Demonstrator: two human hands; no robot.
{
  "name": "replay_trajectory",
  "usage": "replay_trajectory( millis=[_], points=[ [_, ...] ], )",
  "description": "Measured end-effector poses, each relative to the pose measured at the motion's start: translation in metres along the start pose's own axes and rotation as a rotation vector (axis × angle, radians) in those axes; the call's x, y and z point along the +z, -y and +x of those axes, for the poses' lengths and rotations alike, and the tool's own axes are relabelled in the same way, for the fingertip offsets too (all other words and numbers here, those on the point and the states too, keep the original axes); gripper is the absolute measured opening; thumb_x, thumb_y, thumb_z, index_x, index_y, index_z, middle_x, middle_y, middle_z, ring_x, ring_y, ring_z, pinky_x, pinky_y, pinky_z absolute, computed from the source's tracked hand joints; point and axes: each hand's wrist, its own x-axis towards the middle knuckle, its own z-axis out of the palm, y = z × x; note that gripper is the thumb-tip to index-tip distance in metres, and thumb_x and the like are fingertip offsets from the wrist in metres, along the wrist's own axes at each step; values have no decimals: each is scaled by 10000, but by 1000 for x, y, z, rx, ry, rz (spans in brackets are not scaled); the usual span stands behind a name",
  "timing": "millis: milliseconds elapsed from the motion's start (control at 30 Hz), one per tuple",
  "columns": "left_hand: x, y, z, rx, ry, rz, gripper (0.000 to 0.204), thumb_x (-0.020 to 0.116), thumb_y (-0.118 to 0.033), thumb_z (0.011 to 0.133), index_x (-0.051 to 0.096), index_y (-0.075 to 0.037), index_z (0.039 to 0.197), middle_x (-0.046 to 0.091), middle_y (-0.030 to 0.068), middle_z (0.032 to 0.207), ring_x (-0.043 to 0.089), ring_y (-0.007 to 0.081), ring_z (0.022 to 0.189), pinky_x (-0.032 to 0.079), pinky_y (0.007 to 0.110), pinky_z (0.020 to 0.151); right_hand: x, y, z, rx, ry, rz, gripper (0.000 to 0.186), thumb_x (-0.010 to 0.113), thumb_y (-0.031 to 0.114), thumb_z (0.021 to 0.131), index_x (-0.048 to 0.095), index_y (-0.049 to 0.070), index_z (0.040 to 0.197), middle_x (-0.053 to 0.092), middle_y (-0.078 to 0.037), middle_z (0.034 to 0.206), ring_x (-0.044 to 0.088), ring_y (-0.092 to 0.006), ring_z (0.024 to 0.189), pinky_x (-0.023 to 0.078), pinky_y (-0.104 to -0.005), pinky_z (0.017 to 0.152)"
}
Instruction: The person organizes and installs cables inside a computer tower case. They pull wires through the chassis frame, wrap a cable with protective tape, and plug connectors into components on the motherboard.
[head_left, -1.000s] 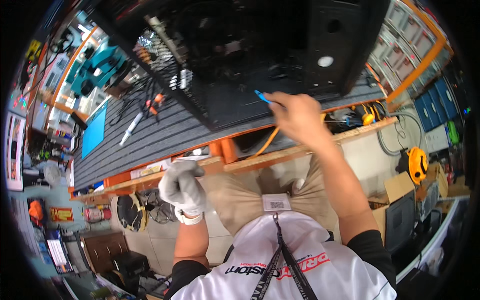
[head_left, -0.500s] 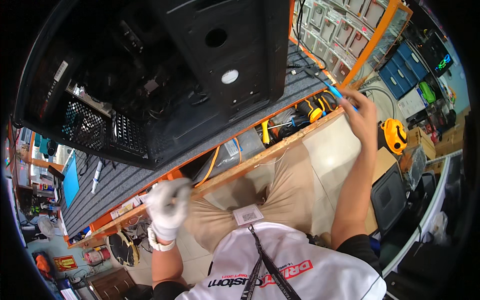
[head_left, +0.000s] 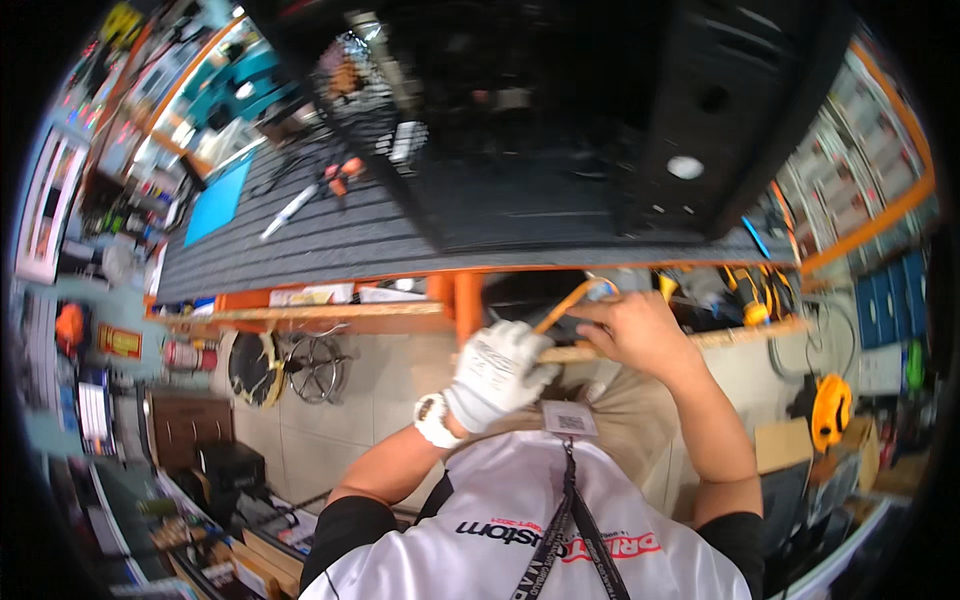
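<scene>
My left hand [head_left: 497, 372], in a white work glove with a white watch at the wrist, hovers by the front edge of a pulled-out drawer [head_left: 735, 338]. Its thumb stands apart from slightly bent fingers, and I see nothing held. Bare, my right hand [head_left: 643, 332] is over the same drawer, with the index finger stretched to the left and the other fingers partly bent. An orange strap [head_left: 566, 303] runs in the drawer between the two hands. On the ribbed mat to the right lies a blue pen-like tool [head_left: 756, 237].
A large black open computer case [head_left: 540, 205] takes up the bench's middle. Left of it, a syringe [head_left: 289, 211] and a light-blue sheet [head_left: 219, 200] lie on the mat [head_left: 340, 240]. Yellow-and-black tools [head_left: 750, 298] fill the drawer's right end. A yellow-and-black machine [head_left: 830, 410] stands at far right.
The blue tool has left my right hand and lies on the mat. My right hand has come inward over the drawer; my left has moved toward it. The view has turned.
</scene>
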Motion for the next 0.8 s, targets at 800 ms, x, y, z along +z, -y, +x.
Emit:
replay_trajectory(
  millis=[800],
  points=[
    [-72,51,-3,162,-15,-723,269,784,-323,1045,750,-106,1201,747,145,968,755,355,907,593,470,747,-67,47,-58,269,-380,799,333,994,221,755,781,-27,824,772,-105,722,662,-151,576,486,-271,544]
  ],
)
